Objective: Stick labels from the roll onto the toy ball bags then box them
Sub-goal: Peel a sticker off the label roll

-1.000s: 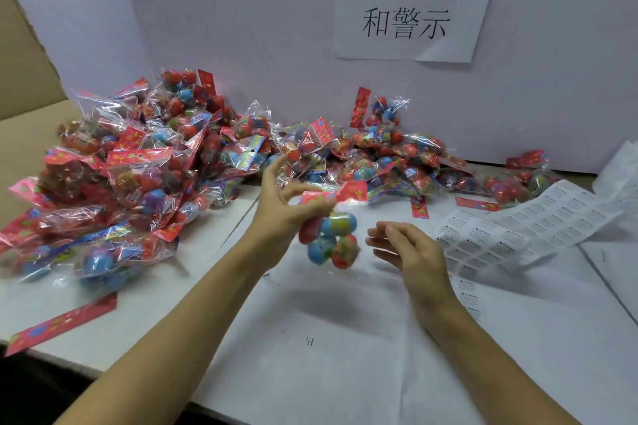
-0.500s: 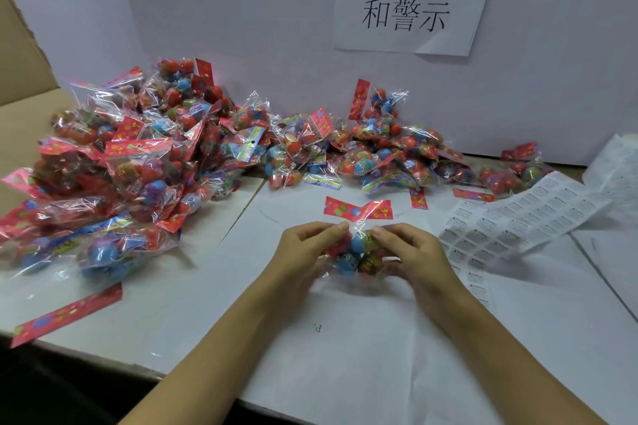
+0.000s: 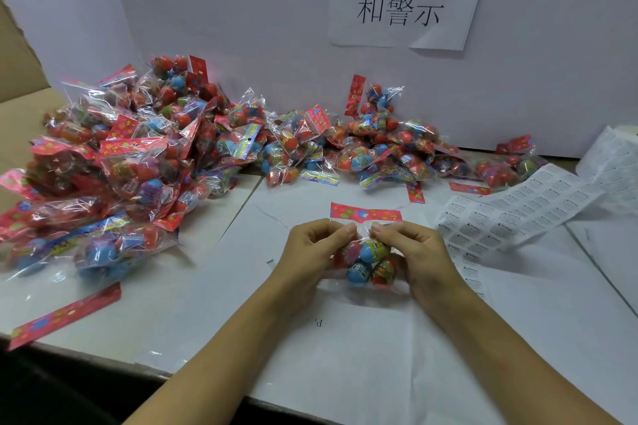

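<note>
Two bare hands hold one clear bag of toy balls low over the white table, at centre. The left hand and right hand each have fingers curled, pinching the bag's plastic just below its red header card. A large pile of bags lies to the left and behind. A label sheet lies on the right.

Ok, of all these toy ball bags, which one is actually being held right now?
The bag at the front centre, apart from the piles: the left hand and right hand pinch its clear plastic just under the red header card.
</note>
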Tool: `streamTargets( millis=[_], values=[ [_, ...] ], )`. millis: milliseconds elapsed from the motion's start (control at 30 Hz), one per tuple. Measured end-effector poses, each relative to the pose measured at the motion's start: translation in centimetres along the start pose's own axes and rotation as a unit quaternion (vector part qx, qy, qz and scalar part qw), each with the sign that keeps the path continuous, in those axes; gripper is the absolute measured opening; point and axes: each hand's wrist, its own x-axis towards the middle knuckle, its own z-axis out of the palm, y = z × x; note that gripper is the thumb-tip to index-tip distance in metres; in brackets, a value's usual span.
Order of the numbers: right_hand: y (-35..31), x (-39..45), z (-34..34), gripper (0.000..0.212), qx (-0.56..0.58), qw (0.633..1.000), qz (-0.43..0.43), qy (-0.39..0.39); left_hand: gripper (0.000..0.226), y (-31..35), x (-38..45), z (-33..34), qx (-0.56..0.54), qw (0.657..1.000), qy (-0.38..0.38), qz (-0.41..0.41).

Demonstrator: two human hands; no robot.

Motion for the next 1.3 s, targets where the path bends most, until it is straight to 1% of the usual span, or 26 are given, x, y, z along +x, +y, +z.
streamTargets(
  millis=[100,200,333,467,567,667,767,833,933,1033,1167,1233,1300],
  values=[
    [-0.03,0.08,0.18,0.015,0.011,1.0,-0.008,0.008,0.024,0.05,0.0,0.12,-0.019,1.0,0.001,0.009],
    [-0.02,0.08,0.02,0.016,0.032,0.999,-0.005,0.017,0.032,0.24,-0.17,0.29,-0.041,0.999,-0.02,0.001],
    [0.32,0.31,0.07,0.028,0.013,0.999,-0.024,0.031,0.028,0.24,-0.17,0.11,-0.046,0.999,-0.018,0.011],
    [0.41,0.28,0.21,0.029,-0.011,0.998,-0.052,0.038,0.029,0.37,-0.13,0.04,-0.042,0.999,-0.009,0.015],
    [0.38,0.31,0.1,0.035,-0.009,0.998,-0.054,0.04,0.03,0.41,-0.17,0.16,-0.048,0.999,-0.009,0.009],
    [0.37,0.38,0.0,0.039,-0.007,0.998,-0.047,0.045,0.037,0.48,-0.14,0.19,-0.062,0.998,-0.017,-0.009],
    [0.2,0.38,-0.19,0.035,0.003,0.997,-0.042,0.059,0.046,0.6,-0.14,0.11,-0.052,0.998,-0.034,-0.024],
    [0.16,0.43,-0.35,0.031,0.001,0.997,-0.041,0.065,0.038,0.57,-0.12,-0.03,-0.054,0.997,-0.049,-0.031],
    [0.28,0.45,-0.31,0.037,-0.002,0.997,-0.042,0.067,0.024,0.43,-0.03,-0.22,-0.054,0.997,-0.048,-0.031],
    [0.19,0.47,-0.19,0.044,0.011,0.998,-0.032,0.06,0.025,0.37,0.07,-0.29,-0.056,0.997,-0.043,-0.025],
    [0.14,0.47,-0.15,0.043,0.021,0.999,0.007,0.039,0.024,0.46,0.06,-0.35,-0.055,0.998,-0.04,-0.018],
    [0.16,0.44,-0.11,0.041,0.011,0.999,-0.002,0.046,0.024,0.41,0.12,-0.4,-0.066,0.997,-0.03,-0.009],
    [0.32,0.27,0.0,0.036,-0.055,0.995,-0.037,0.077,0.024,0.44,0.09,-0.49,-0.071,0.997,-0.016,0.004]
  ],
)
